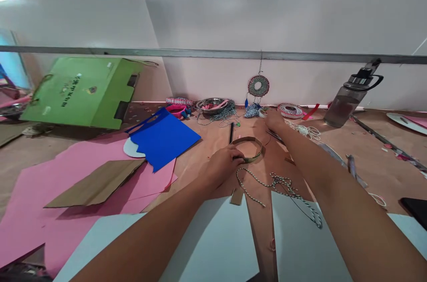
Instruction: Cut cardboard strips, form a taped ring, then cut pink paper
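My left hand (225,164) is closed on the near left edge of a thin brown ring (256,142), which rests on the table. My right hand (275,118) reaches to the back, fingers bent beside a small whitish roll (263,113). What those fingers grip is hidden. Beneath that hand shows a pair of scissors (276,137); whether it is held I cannot tell. Green-and-white cord (283,182) lies loosely coiled nearer me. Left of the ring is a black pen-like stick (231,133). A small brown card piece (236,196) lies in front of my left hand.
Blue felt (170,135), pink sheets (76,175) and cardboard (96,182) spread at left, before a green box (80,90). A metal bowl (213,106) stands at the back. A woven hoop (258,86) hangs on the partition. A water bottle (347,102) stands at right.
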